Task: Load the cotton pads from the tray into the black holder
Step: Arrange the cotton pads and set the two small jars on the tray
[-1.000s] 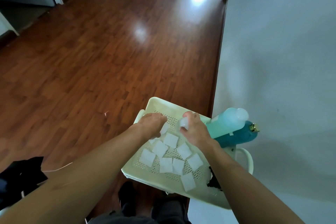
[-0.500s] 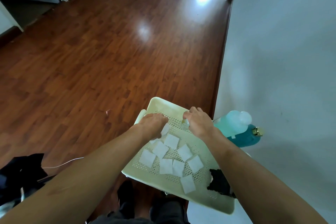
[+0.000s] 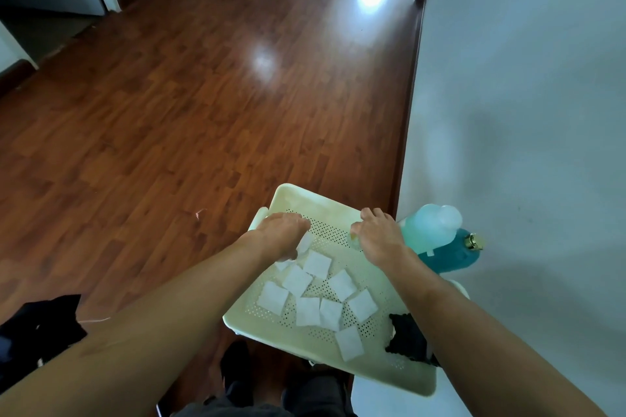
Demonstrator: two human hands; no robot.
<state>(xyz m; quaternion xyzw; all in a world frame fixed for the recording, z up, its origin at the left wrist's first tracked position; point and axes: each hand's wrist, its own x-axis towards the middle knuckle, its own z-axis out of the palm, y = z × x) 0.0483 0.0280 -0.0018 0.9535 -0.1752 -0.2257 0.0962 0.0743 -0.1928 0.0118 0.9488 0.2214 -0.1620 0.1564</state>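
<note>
A cream perforated tray (image 3: 315, 198) sits in front of me with several white square cotton pads (image 3: 317, 263) scattered across its middle. The black holder (image 3: 405, 337) lies at the tray's near right corner, partly hidden by my right forearm. My left hand (image 3: 276, 236) is curled, knuckles up, at the tray's far left, its fingers pinching a pad (image 3: 305, 242). My right hand (image 3: 377, 234) hovers over the tray's far right side with a small pale pad (image 3: 354, 237) held at the thumb and fingertips.
A pale blue bottle (image 3: 432, 225) and a teal bottle with a gold cap (image 3: 455, 256) lie just right of the tray against the white wall (image 3: 525, 112). Dark wooden floor (image 3: 203, 95) stretches ahead and left. A dark cloth (image 3: 37, 325) lies at lower left.
My right hand has dropped and shifted right, away from my left hand, the pad in it now tucked low at the fingertips. The left hand stays on its pad.
</note>
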